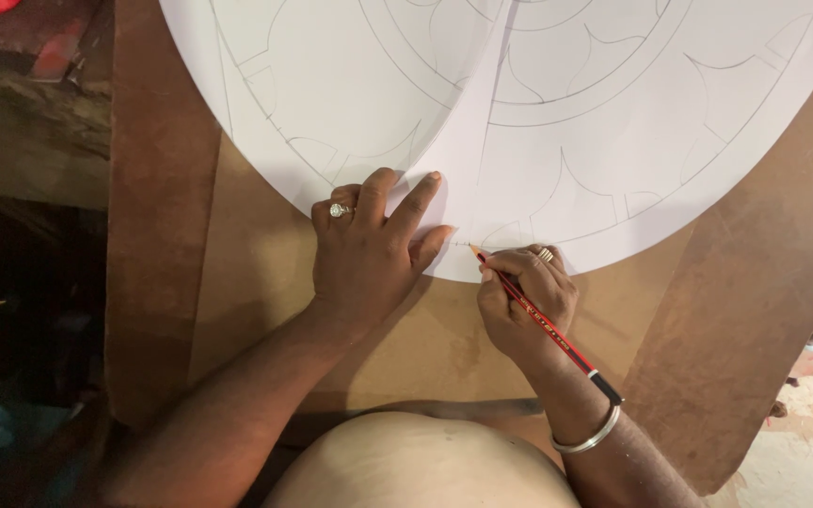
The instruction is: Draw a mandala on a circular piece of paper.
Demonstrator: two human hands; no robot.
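The large white paper sheet (557,122), rounded at its near edge and covered with faint pencilled arcs and petal shapes, is the landmark here; it lies flat on a brown board desk (256,282) whose surface is matt and a little stained. At the sheet's near edge the right hand (527,306) has its fingers (510,273) closed tight around a red pencil (543,318) with a black end cap — the sharpened tip touches the paper just inside that edge, and the shaft's long axis runs from the tip away from the sheet, down and to the right, past the wrist. A ring sits on one finger and a thin silver bangle (587,437) circles the wrist below. The left hand (369,249) lies just beside the pencil tip, on the sheet's same near edge; it grips nothing, its fingers spread and pressed flat on a narrow pointed paper template (470,160) that overlaps the sheet and tapers away toward the sheet's far side. That hand also wears a ring with a pale stone (338,210). The template's near corner lies between the two hands, so the pencil tip is right at its edge, with the right hand the nearer to it. The paper looks smooth and thin, the board harder and dull. Left of the desk, well away from the sheet, the ground is dark and cluttered — too dim to tell what lies there.
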